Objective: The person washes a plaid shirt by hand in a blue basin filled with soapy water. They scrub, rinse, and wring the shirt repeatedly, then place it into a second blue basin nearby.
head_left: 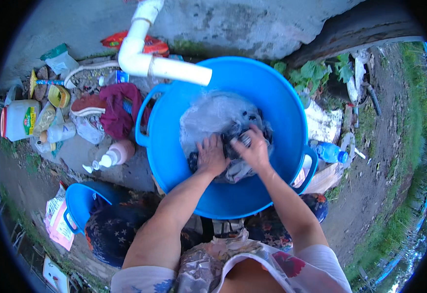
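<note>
Blue plastic round washtub (pixel 272 93) with two handles sits under a white plastic pipe (pixel 147 61), holding soapy water and a dark wet bundle of cloth (pixel 240 166). From the head view, the left hand (pixel 210 157) presses flat, fingers spread, on the cloth; the right hand (pixel 255 149) is clenched around a fold of it. Scrubbing likely goes best with the left pinning while the right rubs. A pink pump bottle (pixel 117 153) lies beside the tub.

- We see a bright blue tub (pixel 277 102) holding dark, grey-patterned cloth (pixel 238 146).
- We see a white pipe (pixel 145 58).
- We note a maroon cloth (pixel 120 110), a pink pump bottle (pixel 116 154) and a smaller blue bucket (pixel 79 202).
- We see a clear bottle with a blue cap (pixel 330 152).
</note>
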Demonstrator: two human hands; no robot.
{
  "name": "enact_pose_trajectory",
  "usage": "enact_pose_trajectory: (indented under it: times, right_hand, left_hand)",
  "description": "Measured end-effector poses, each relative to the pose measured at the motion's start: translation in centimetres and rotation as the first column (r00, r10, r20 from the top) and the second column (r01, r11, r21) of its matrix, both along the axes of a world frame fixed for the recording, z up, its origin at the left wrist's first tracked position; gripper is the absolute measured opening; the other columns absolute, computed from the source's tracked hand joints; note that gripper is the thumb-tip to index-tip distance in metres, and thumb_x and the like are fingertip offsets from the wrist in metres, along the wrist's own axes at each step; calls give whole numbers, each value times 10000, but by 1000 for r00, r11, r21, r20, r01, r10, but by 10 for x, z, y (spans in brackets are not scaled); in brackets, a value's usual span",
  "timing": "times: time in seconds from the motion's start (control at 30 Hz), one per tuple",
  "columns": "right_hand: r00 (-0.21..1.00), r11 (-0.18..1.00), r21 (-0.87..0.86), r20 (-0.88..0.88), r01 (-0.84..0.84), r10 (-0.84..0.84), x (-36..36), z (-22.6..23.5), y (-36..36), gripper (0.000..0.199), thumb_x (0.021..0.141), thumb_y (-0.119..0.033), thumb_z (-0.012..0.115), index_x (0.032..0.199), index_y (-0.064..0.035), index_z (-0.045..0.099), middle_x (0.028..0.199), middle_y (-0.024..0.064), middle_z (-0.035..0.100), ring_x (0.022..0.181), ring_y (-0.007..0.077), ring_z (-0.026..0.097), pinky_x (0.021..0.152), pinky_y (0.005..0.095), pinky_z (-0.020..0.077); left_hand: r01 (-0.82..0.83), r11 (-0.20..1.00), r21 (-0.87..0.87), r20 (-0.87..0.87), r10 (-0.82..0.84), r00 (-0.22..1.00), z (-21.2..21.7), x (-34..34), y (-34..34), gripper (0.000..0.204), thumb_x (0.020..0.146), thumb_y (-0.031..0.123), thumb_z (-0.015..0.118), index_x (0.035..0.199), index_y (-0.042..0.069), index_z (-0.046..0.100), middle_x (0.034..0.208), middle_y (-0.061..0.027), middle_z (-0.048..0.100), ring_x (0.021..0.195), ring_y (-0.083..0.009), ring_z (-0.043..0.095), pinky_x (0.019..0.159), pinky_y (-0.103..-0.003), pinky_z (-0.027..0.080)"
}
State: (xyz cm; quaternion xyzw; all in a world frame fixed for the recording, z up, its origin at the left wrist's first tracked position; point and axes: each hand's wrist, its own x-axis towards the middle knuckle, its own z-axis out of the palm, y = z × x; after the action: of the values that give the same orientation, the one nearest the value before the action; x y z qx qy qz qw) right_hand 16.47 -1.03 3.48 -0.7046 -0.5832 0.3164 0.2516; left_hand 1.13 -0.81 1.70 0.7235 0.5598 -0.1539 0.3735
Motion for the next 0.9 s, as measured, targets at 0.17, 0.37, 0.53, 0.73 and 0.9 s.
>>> enact_pose_trajectory:
  times: [0.17, 0.37, 0.53, 0.73, 0.9]
  right_hand:
    - [957, 999, 32, 289, -20, 10, -53, -22, 23, 380, 698, -393, 757, 917, -101, 655, 1092, 187, 592, 1040, 410, 548, 886, 480, 434]
    - [939, 957, -89, -186, 276, -288, 10, -41, 82, 438, 806, -366, 681, 1121, -64, 644, 1037, 183, 678, 986, 347, 631, 867, 381, 477]
    - [966, 982, 71, 207, -175, 157, -17, 4, -10, 416, 698, -359, 761, 894, -3, 668, 1219, 262, 536, 1089, 452, 510, 914, 526, 420]
    - [920, 990, 79, -383, 119, -80, -34, -54, 61, 309, 782, -252, 744, 947, -10, 644, 867, 109, 666, 733, 210, 589, 684, 351, 468]
    - [898, 957, -151, -335, 248, -285, -20, -8, 54, 306, 785, -202, 725, 989, 10, 641, 966, 171, 665, 858, 246, 625, 767, 349, 491]
  left_hand:
    - [145, 989, -30, -52, -147, 988, -31, 6, -8, 793, 861, 395, 571, 1441, -39, 250, 1531, -191, 181, 1413, -412, 108, 1110, -571, 159]
    - [53, 996, 65, -2, -53, 999, 4, 16, 4, 961, 831, 497, 622, 1454, -80, 172, 1554, -210, 35, 1394, -431, 118, 1101, -577, 160]
    - [79, 997, -6, -45, -79, 996, -4, -3, -2, 811, 869, 478, 526, 1475, 27, 230, 1537, -209, 146, 1374, -433, 166, 1092, -592, 132]
    - [35, 991, 128, 87, -47, 995, -1, -2, -1, 876, 774, 492, 669, 1395, -45, 364, 1514, -245, 185, 1409, -409, 108, 1093, -588, 167]
    - [156, 987, -38, -21, -157, 987, 15, -21, 10, 884, 797, 529, 622, 1397, -61, 350, 1518, -259, 166, 1423, -414, 74, 1107, -601, 128]
